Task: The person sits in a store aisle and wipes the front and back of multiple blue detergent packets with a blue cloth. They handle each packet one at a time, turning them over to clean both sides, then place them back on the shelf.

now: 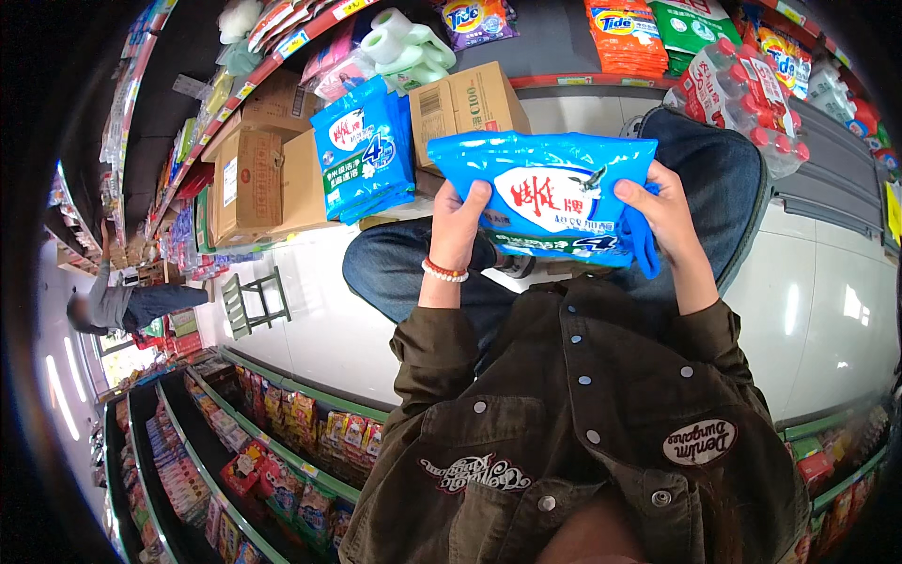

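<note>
Both of my hands hold a blue plastic bag of washing powder [542, 151] in front of my knees. My left hand [454, 218] grips its left side, thumb on the front face. On the opposite side, my right hand [662, 208] pinches the edge with the thumb on top, and a folded blue strip hangs beneath it. The fingers behind the bag are hidden. Left of it, a stack of matching blue bags [370, 166] leans on cardboard cartons. A printed carton [461, 106] stands just beyond the held bag.
Shelves ahead carry orange Tide bags [626, 42] and a purple Tide bag [476, 21]. Shrink-wrapped bottles [740, 106] stand by my right knee. A brown carton [246, 187], a small slatted stool [254, 303] and another person [134, 299] are to the left. Snack shelves [282, 451] line the near side.
</note>
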`<act>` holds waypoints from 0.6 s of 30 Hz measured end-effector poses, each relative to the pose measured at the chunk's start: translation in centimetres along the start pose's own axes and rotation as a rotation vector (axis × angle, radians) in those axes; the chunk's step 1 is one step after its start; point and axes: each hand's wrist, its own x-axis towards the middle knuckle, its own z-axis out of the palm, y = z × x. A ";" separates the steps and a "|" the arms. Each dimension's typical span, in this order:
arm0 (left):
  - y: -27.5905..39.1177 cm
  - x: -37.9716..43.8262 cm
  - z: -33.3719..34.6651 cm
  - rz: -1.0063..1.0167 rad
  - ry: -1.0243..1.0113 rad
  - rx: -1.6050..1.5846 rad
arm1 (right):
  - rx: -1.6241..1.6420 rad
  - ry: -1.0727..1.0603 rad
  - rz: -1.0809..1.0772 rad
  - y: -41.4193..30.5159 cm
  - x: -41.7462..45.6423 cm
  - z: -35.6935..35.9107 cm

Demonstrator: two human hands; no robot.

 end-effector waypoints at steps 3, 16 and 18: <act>0.6 -0.3 0.6 -0.013 -0.057 0.105 | 0.101 -0.007 0.255 -1.0 1.4 -0.7; 1.7 -1.2 2.0 0.337 -0.087 0.601 | -0.179 -0.023 0.044 2.4 1.8 -3.0; 1.5 -1.0 1.8 0.304 -0.048 0.578 | -0.189 0.056 0.012 2.3 2.2 -2.1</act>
